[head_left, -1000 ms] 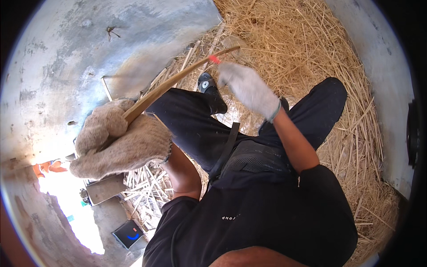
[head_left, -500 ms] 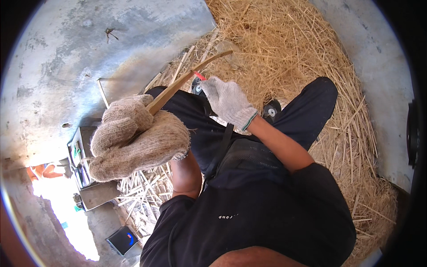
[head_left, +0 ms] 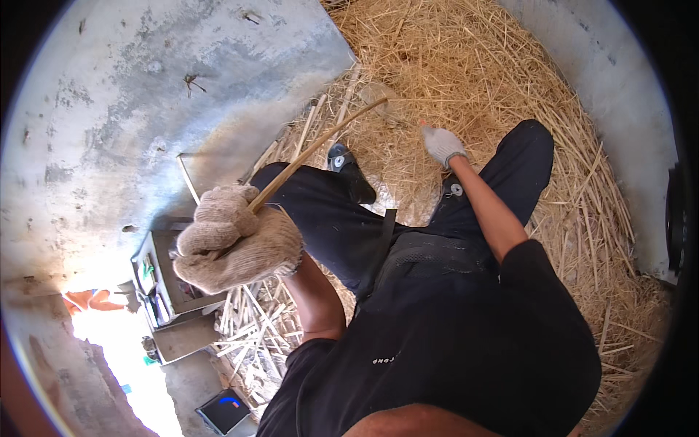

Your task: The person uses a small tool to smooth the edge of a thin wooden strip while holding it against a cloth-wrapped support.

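Observation:
A thick knitted glove covers my left hand (head_left: 237, 240), which is closed round the near end of a long split bamboo strip (head_left: 313, 149). The strip slants up and away to the right, its far end curving over the shavings. My right hand (head_left: 442, 144), in a pale knitted glove, is well apart from the strip, beyond my right knee's inner side. A small red piece (head_left: 423, 124) pokes out of its closed fingers; the rest of that piece is hidden, so its kind does not show.
Bamboo shavings (head_left: 466, 65) heap across the floor ahead and to the right. My dark-trousered legs are spread, a shoe (head_left: 338, 158) between them. Grey walls (head_left: 175, 87) rise on both sides. At left stand an open box (head_left: 193, 339) and a dark flat tablet-like thing (head_left: 222, 413).
My right hand, with the red piece, has moved away from the strip, forward and right. The bamboo strip has turned and looks narrower; my left hand keeps its hold, slightly shifted right.

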{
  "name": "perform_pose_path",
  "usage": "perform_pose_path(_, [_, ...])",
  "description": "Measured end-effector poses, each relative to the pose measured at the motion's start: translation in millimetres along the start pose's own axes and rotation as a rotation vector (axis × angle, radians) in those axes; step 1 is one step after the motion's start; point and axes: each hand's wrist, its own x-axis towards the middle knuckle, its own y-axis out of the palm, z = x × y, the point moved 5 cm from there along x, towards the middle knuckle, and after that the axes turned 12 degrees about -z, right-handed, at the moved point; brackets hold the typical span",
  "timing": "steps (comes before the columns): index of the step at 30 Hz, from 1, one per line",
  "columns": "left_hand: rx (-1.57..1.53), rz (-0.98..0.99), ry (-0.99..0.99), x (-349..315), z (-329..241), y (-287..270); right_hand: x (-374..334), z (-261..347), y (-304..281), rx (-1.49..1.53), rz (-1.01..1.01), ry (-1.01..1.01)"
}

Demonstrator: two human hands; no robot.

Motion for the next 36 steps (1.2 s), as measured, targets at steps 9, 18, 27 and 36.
perform_pose_path(9, [-0.144, 0.213, -0.068, -10.2, 11.1, -2.2, -225.4, 197.4, -146.9, 0.888, 0.176, -0.566])
perform_pose_path(18, [-0.159, 0.321, -0.002, -13.8, 6.6, -2.2, -173.8, 179.5, -105.2, 0.104, -0.164, -0.594])
perform_pose_path(27, [0.053, 0.044, 0.015, -23.9, 7.0, 5.5, -144.8, 105.3, -70.2, 0.541, -0.094, -0.404])
perform_pose_path(36, [0.218, -0.158, 0.126, -29.2, 2.8, 8.3, -218.5, 185.7, -116.9, 0.893, -0.081, -0.534])
